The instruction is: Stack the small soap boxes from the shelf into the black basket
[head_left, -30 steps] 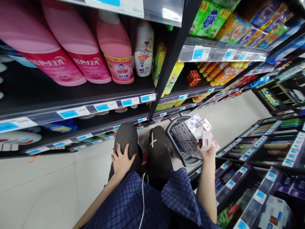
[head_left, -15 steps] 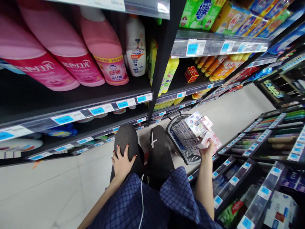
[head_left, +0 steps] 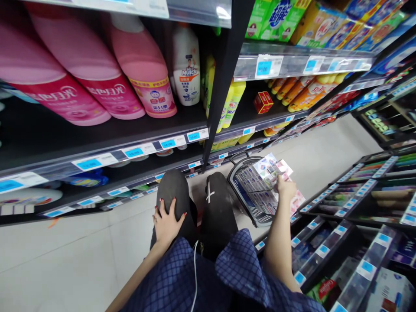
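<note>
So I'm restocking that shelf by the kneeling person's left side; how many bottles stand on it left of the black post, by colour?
Pink bottles: 3
White bottle: 1
Total: 4
More may sit beyond the picture's left edge.

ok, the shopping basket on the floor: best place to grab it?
Probably the black handle at the shopping basket rim nearest the shelves, from above: it arcs clear of the boxes piled inside, where the right hand is busy.
</note>
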{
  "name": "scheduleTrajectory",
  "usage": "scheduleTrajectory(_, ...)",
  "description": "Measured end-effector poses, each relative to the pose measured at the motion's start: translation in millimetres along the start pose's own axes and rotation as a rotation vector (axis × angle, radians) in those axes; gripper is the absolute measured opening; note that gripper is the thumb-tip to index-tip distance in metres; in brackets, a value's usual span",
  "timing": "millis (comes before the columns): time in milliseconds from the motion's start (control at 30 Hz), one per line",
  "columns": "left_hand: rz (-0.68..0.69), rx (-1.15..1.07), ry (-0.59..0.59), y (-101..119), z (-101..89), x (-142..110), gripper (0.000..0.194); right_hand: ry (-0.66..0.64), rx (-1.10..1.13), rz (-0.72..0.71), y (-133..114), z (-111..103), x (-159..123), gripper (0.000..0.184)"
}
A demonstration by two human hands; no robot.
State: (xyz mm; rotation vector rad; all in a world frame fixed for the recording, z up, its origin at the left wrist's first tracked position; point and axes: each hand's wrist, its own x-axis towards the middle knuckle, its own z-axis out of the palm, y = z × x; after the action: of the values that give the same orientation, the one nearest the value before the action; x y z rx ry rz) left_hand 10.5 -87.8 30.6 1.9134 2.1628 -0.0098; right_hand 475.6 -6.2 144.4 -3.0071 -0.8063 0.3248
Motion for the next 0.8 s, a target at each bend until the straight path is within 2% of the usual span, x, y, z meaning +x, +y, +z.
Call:
scheduleTrajectory(100,-0.001,-0.002,0.002,0,0.9,0,0.073,0.029,0.082,0.194,-21,1,-4,0.082)
scheduleTrajectory(200,-0.012,-0.009,-0.007,0,1.0,1,0.073,0.061,0.13,0.293,-33,2,-4,0.087)
scheduleTrajectory(600,-0.007,-0.001,-0.021,0,-1.4,1,0.072,0.095,0.081,0.357,-27,32,20,0.099)
scheduleTrajectory(800,-0.011,0.019,-0.023,0,-0.3,1,0.073,0.079,0.148,0.331,-29,30,17,0.095)
